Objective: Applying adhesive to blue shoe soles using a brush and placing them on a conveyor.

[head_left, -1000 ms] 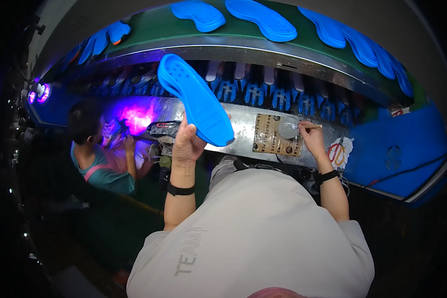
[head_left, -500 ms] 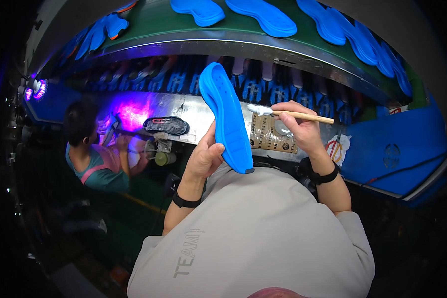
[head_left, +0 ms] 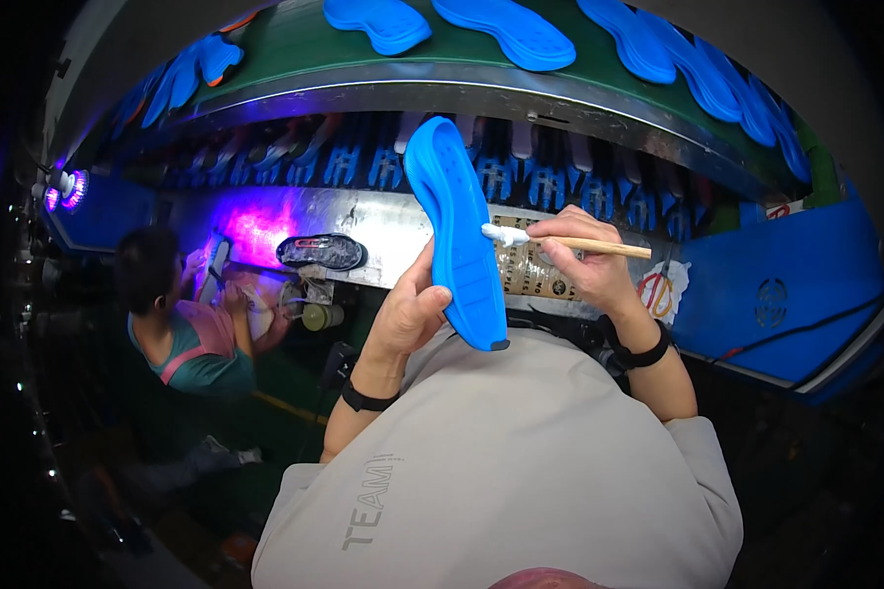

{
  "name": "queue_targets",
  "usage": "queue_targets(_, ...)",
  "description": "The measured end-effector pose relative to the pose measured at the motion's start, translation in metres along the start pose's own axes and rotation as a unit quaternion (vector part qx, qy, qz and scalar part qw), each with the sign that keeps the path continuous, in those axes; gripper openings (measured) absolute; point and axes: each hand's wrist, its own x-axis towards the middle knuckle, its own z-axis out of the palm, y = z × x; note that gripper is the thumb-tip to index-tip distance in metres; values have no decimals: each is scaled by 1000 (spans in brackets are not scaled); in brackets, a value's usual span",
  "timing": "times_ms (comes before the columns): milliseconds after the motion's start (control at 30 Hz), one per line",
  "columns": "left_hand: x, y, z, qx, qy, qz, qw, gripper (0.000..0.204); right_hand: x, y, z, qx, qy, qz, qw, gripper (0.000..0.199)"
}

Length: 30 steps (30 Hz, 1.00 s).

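My left hand (head_left: 410,309) grips a blue shoe sole (head_left: 459,250) by its lower left edge, thumb over the near part. The sole stands lengthwise before me, its hollow inner side showing and a small dark patch at its near tip. Between the fingers of my right hand (head_left: 591,263) is a brush (head_left: 589,245) with a wooden handle. White stuff coats its head, which lies at the sole's right edge; whether it touches cannot be told. Under the brush, on the metal bench (head_left: 388,231), lies a brown printed sheet (head_left: 530,272).
More blue soles (head_left: 509,31) lie on a green conveyor belt (head_left: 295,49) beyond a metal rail. A dark shoe-shaped piece (head_left: 321,251) rests on the bench. Orange-handled scissors (head_left: 650,292) lie on white paper at right. A co-worker (head_left: 192,319) sits at left beside purple light.
The sole has shifted slightly right and toward me. My right hand has brought the brush head down and left, closer to the sole's edge. Soles on the belt have slid left.
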Motion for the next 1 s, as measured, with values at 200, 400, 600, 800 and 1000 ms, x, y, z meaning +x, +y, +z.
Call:
queue_targets(200,6,1,-4,-3,-18,5,1000,110,-12,3,-5,95,-34,65,993,19)
queue_targets(400,7,9,6,21,-6,1,1000,111,0,1,4,47,52,30,997,20)
queue_targets(600,10,8,-3,22,-2,27,999,113,-5,-8,6,9,18,-3,1000,15)
queue_targets(800,11,13,-13,21,10,50,998,113,-9,-20,3,30,-21,14,999,12)
queue_targets(1000,11,16,-13,34,2,49,998,111,-2,-18,6,48,-8,37,998,14)
